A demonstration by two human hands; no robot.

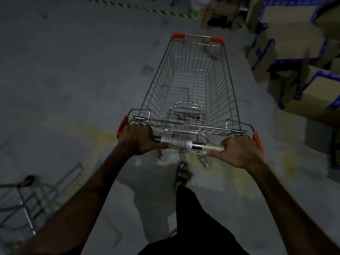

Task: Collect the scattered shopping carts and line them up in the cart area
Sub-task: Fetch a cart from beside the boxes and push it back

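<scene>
A metal wire shopping cart (193, 83) with orange corner guards stands in front of me on the grey floor, its basket empty and pointing away. My left hand (138, 139) grips the left end of the cart handle (184, 143). At the right end of that bar my right hand (240, 150) is wrapped round it, thumb underneath. A second cart (27, 203) shows partly at the lower left edge, blurred.
Stacked cardboard boxes (298, 57) with blue tape line the right side, close to the cart. A yellow-black hazard stripe (156, 11) runs across the floor at the far end, with a wooden stool (219, 13) behind it. Faded yellow floor markings lie under the cart.
</scene>
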